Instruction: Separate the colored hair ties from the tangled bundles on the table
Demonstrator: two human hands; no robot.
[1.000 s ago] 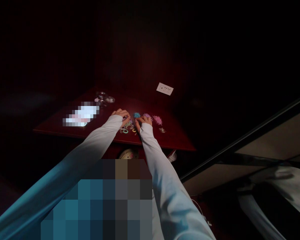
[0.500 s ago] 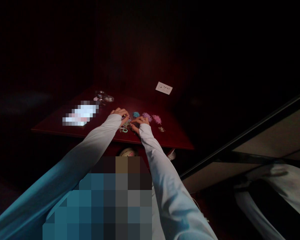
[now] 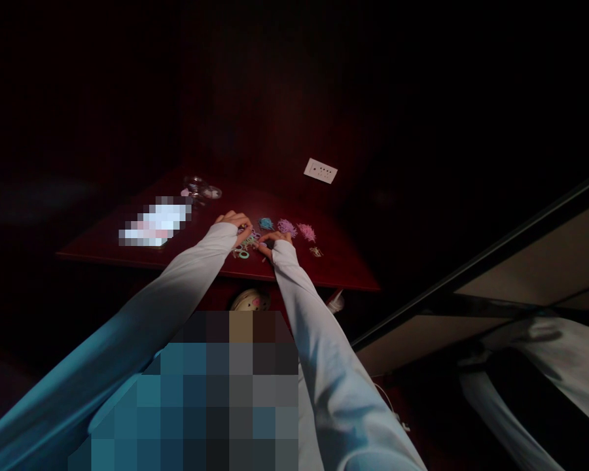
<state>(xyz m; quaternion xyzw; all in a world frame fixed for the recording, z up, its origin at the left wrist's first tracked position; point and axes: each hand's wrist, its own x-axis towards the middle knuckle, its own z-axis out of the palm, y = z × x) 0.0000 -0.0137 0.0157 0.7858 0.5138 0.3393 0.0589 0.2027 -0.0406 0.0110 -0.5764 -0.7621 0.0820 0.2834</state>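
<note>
The glowing rectangular screen [image 3: 156, 224] is pixelated past reading. A loose multicoloured pile of small pieces [image 3: 249, 241] lies between the left hand [image 3: 235, 220] and right hand [image 3: 277, 240], both curled (whether pinching, I cannot tell).

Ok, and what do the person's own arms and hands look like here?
The left hand and right hand are ungloved. The left sleeve and right sleeve are long, loosely creased, whitish near the wrists and bluer higher up. Finer hand details are too small to tell.
</note>
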